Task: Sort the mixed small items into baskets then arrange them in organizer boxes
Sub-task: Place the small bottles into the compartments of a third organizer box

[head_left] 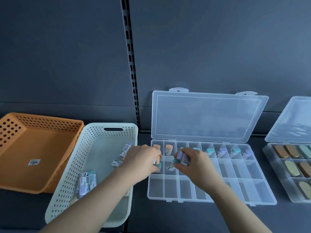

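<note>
A dark grey back panel [67, 56] with a slotted metal upright [130, 64] rises behind a dark counter [168, 216]. At far left sits an orange basket [50, 118] whose floor bears a small white sticker [34, 162]; its print is too small to read. Just beside it, a pale perforated basket [80, 148] holds a scatter of sleeved erasers [85, 182], their printed paper wrappers too blurred to read. To the right lies a clear organizer box [235, 187] with its lid [207, 116] propped open against the panel. Its far row holds one eraser per compartment: two orange-tipped [168, 148] at the left, then teal [210, 151] and purple [222, 152] ones. The left hand [143, 163] hovers over the left end of the middle row, its grip closed around an orange eraser [158, 159] and a teal eraser [158, 165]. The right hand [193, 163] is beside it, its grip clamped on a purple eraser [182, 156] with a teal tip [176, 160] showing just below. A loose eraser [170, 165] lies in the middle row's second compartment. At far right a second organizer box [276, 165], lid also open, holds oval pieces [292, 168] in tan and green.
</note>
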The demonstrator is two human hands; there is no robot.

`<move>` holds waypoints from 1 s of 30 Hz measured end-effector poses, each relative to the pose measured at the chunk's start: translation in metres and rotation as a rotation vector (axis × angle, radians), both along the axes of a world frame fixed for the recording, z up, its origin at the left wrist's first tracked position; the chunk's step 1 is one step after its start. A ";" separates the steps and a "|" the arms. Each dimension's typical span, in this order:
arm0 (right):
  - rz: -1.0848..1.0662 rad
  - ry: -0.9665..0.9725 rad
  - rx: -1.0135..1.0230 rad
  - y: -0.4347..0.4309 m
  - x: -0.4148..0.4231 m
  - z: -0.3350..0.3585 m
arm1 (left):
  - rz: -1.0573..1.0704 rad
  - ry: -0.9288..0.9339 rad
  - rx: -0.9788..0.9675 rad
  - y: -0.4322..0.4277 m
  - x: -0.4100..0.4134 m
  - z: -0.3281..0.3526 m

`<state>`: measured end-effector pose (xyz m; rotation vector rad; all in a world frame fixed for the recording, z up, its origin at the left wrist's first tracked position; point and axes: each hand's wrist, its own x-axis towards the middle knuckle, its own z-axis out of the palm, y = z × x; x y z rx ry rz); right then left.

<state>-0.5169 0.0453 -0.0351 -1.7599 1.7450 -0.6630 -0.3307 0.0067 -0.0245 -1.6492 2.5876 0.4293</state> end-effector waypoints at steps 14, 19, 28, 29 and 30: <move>0.119 0.224 0.062 0.001 0.013 0.004 | 0.427 0.970 0.473 0.021 0.029 0.031; -0.024 -0.084 0.017 0.010 -0.003 0.013 | 0.505 1.251 0.593 0.022 0.014 0.035; -0.262 -0.677 0.091 0.025 -0.055 0.026 | 0.237 1.002 0.347 0.018 -0.045 0.018; -0.263 -0.681 0.089 0.026 -0.059 0.024 | 0.191 0.901 0.269 0.017 -0.051 0.013; -0.263 -0.658 0.083 0.027 -0.064 0.022 | 0.144 0.793 0.186 0.017 -0.057 0.008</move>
